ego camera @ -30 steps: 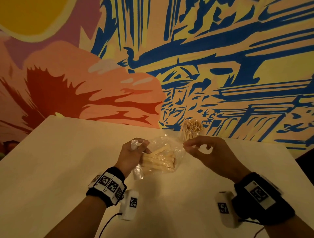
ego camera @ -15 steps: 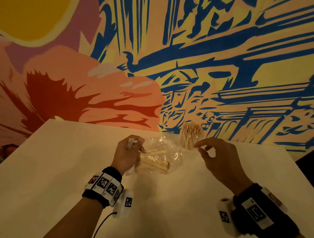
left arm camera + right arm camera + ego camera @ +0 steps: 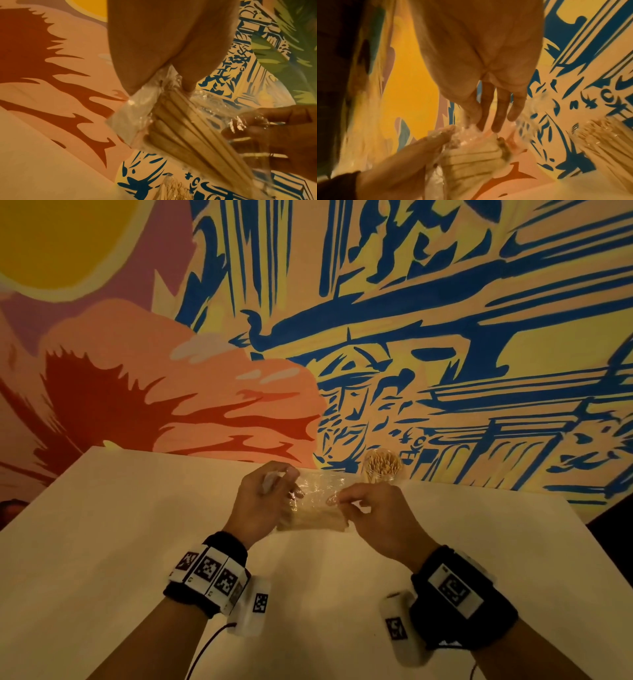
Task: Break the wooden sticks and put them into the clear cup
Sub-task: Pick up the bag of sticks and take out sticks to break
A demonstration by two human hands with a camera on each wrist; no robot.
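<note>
Reaching back from the clear cup [image 3: 381, 466], right hand [image 3: 373, 517] now pinches the plastic bag [image 3: 317, 503] mouth. Left hand [image 3: 262, 501] grips the other edge; wooden sticks [image 3: 188, 136] inside, next one likely coming out.

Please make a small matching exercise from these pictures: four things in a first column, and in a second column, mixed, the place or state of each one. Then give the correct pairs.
Column one:
1. left hand
2. right hand
3. clear cup
4. wooden sticks

Column two:
A. stands at the table's far edge, full of thin sticks
B. lie bundled inside the plastic bag
C. pinches the bag's left end
D. fingers at the bag's right, open end

Pairs: 1-C, 2-D, 3-A, 4-B
</note>
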